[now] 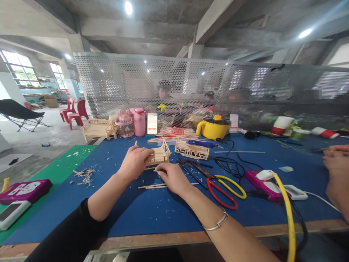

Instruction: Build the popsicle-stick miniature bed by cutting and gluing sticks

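My left hand is closed on the left side of a small model built of pale wooden sticks, with a flat deck and a railing. Just in front of the model, my right hand has its thumb and fingers pinched together low over the mat. What those fingertips hold is too small to make out. Loose thin wooden sticks lie beneath and beside the right hand. To the right stands another stick piece with railings, and a blue glue gun rests across its top.
Scissors with red and yellow handles, pliers and a purple power strip lie on the right. Wood scraps are at left. Behind stand a yellow pot and pink bottle. Another person's hand is at far right.
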